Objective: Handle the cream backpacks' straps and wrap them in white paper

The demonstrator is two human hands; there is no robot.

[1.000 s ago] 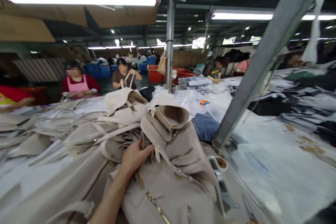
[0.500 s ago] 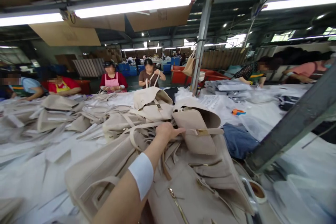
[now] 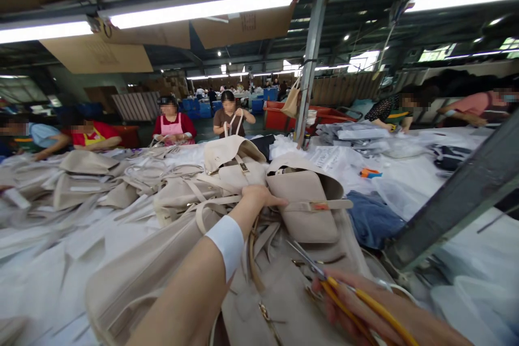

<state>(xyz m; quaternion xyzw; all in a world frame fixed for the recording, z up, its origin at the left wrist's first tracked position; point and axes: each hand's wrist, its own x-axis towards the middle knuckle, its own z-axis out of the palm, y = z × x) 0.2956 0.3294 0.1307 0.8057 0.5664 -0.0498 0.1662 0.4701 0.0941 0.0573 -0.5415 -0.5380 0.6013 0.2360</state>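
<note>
A small beige bag [image 3: 306, 194] with an open top and a strap across its front lies on the heap in front of me. My left hand [image 3: 261, 195] is closed on its left side, thumb along the front panel; the other fingers are mostly hidden. At the lower right, my right hand [image 3: 352, 303] is wrapped around yellow-handled scissors [image 3: 326, 278]. Their pointed metal blades aim up and left, just below the small bag and apart from it. Underneath is a larger beige bag [image 3: 251, 313] with gold-coloured zips and buckles.
More beige bags [image 3: 235, 162] and straps are heaped ahead and to the left. Blue denim [image 3: 373, 219] and an orange tool [image 3: 371, 173] lie right. A slanted metal post [image 3: 458, 189] stands at right, an upright post [image 3: 311, 59] ahead. Several people sit across the table.
My right hand has come into view from the lower right with the scissors. My left hand stays on the small bag, which has shifted slightly right and down.
</note>
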